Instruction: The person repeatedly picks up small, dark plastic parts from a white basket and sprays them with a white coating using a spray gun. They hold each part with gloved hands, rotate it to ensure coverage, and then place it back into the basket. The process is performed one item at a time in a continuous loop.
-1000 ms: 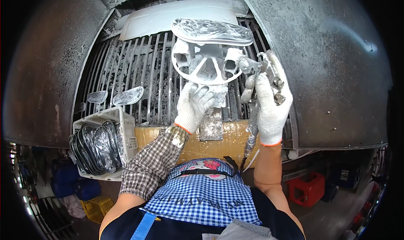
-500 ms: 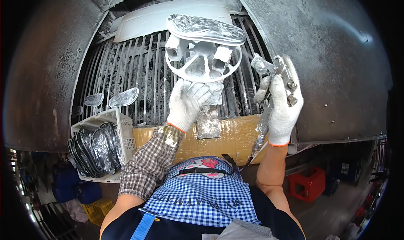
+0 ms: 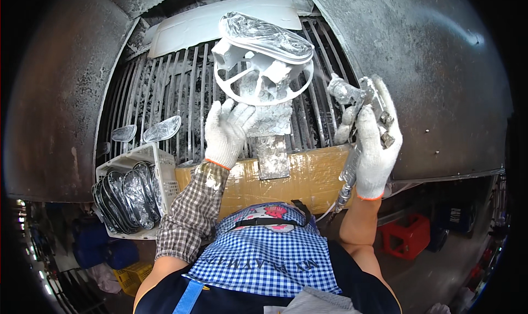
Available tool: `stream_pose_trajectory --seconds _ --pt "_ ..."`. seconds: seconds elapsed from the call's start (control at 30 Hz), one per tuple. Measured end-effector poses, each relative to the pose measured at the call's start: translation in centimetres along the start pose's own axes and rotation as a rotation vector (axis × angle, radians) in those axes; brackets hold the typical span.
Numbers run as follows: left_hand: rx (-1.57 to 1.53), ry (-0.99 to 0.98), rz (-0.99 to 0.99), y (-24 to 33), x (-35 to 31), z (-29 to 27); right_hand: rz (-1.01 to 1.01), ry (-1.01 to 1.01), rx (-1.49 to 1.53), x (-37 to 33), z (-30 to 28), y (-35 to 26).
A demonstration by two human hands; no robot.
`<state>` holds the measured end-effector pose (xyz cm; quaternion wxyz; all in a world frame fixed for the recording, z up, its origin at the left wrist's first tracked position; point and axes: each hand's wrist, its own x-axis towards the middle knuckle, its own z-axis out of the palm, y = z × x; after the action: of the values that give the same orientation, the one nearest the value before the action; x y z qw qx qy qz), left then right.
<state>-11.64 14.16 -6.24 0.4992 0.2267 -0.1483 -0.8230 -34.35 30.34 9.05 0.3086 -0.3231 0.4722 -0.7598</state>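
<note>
In my right hand (image 3: 378, 149) is a paint-caked spray gun (image 3: 345, 91), gloved fingers wrapped round its body and a hose running down from it. Its nozzle end points left toward a white-coated spoked wheel (image 3: 258, 101). On blocks above this wheel lies a long rounded, shoe-sole-shaped piece (image 3: 269, 34), its top covered in shiny clear film and its rim pale. My left hand (image 3: 226, 132), also in a white knit glove, is at the wheel's near left rim, fingers spread and gripping nothing. Whether the fingertips touch the rim I cannot tell.
A white plastic basket (image 3: 168, 177) of similar film-covered pieces stands at the left. Two more pieces (image 3: 124, 133) (image 3: 163, 129) rest by the slatted grate (image 3: 181, 94). Metal walls flank the booth; taped cardboard (image 3: 313, 171) lines its front edge. A red stool (image 3: 407, 237) stands lower right.
The wheel with the film-covered piece has turned, the piece now slanting more down to the right. My left hand has shifted slightly left; the right hand with the spray gun has moved slightly right.
</note>
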Motion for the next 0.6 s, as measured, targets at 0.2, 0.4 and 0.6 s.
stream_pose_trajectory --seconds 0.2,0.4,0.6 --pt "0.009 0.067 0.066 1.8 0.1 0.0 -0.035 -0.059 -0.065 -0.2 -1.0 0.0" --pt "0.059 0.020 0.126 3.5 1.0 -0.9 0.030 -0.028 -0.016 -0.4 -0.5 -0.2" --pt "0.024 0.159 0.155 3.7 1.6 -1.6 0.030 -0.079 -0.035 -0.3 -0.2 -0.1"
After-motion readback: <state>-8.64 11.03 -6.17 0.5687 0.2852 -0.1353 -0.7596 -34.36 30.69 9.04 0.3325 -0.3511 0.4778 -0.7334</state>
